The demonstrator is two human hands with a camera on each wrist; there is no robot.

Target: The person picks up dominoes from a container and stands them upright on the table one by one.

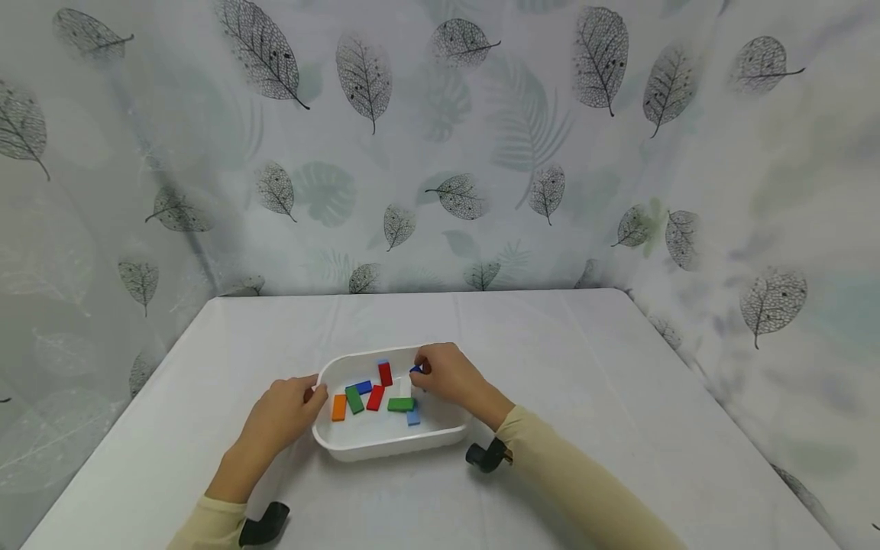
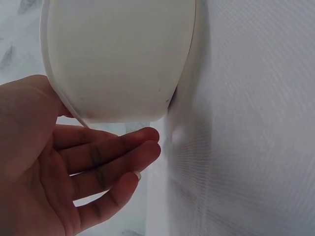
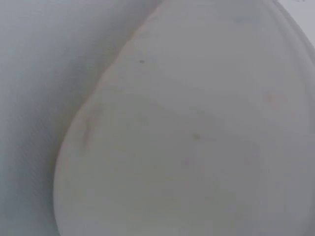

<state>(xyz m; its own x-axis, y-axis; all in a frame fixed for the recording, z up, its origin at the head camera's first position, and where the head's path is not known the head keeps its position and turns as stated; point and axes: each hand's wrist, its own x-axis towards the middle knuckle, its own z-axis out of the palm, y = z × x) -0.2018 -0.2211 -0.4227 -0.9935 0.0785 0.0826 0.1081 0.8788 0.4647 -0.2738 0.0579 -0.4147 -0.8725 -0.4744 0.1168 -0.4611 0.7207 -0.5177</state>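
Observation:
A white tray (image 1: pixel 395 449) with rounded corners stands on the table and holds several small flat blocks. At its left end my left hand (image 1: pixel 280 414) pinches the rim; in the left wrist view the other fingers (image 2: pixel 106 169) are loosely bent below the tray's outer wall (image 2: pixel 118 59). Over the far right part of the tray, my right hand (image 1: pixel 450 374) pinches a dark blue block (image 1: pixel 415 369), mostly hidden by the fingers. Near it lie a white block (image 1: pixel 405 388), a green block (image 1: pixel 401 405) and a light blue block (image 1: pixel 413 418). The right wrist view shows only the tray's wall (image 3: pixel 187 147).
Toward the tray's left lie an orange block (image 1: pixel 339 408), another green block (image 1: pixel 354 399), a blue block (image 1: pixel 363 387) and two red blocks, one nearer (image 1: pixel 375 397) and one farther (image 1: pixel 385 374). A white cloth covers the table (image 1: pixel 550 344). Leaf-patterned curtains (image 1: pixel 412 153) surround it.

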